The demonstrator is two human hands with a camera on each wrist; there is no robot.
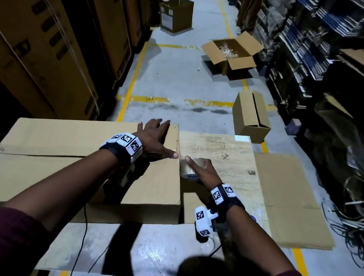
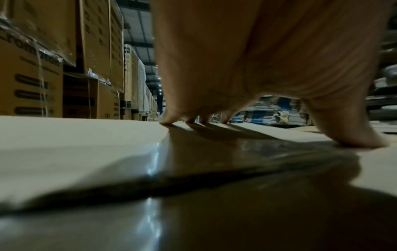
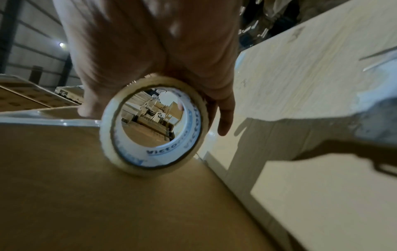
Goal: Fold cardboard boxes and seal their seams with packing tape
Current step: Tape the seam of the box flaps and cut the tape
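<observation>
Box: large brown cardboard box (image 1: 66, 161), closed flaps meeting in a seam across its top, lying on the left part of a wood-grain surface (image 1: 226, 151); its right edge ends at about the surface's middle.
Tape strip: a glossy clear strip (image 2: 154, 152) runs along the box top, catching light in the left wrist view; in the right wrist view it leads over the box edge toward the roll.
Left hand: left hand (image 1: 153, 140) spread flat on the box top near its far right corner, fingers straight, fingertips (image 2: 169, 118) and thumb pressing the cardboard, grasping nothing.
Tape roll: roll of clear packing tape with a white core printed in blue (image 3: 152, 127), standing on edge against the right side of the box, just past the left thumb.
Right hand: right hand (image 1: 200, 170) curled over the roll from above, thumb on one side and fingers on the other, gripping it.
Flat cardboard: flattened brown sheet (image 1: 291, 201) lying at the surface's right edge and overhanging it.
Floor: grey concrete aisle (image 1: 183, 75) with yellow lines; a small box on its side (image 1: 250, 116) just beyond the surface's far right corner, an open box with clear plastic inside (image 1: 230, 53) further off.
Sides: stacked printed cartons (image 1: 52, 34) on the left, dark shelving (image 1: 320, 51) on the right.
</observation>
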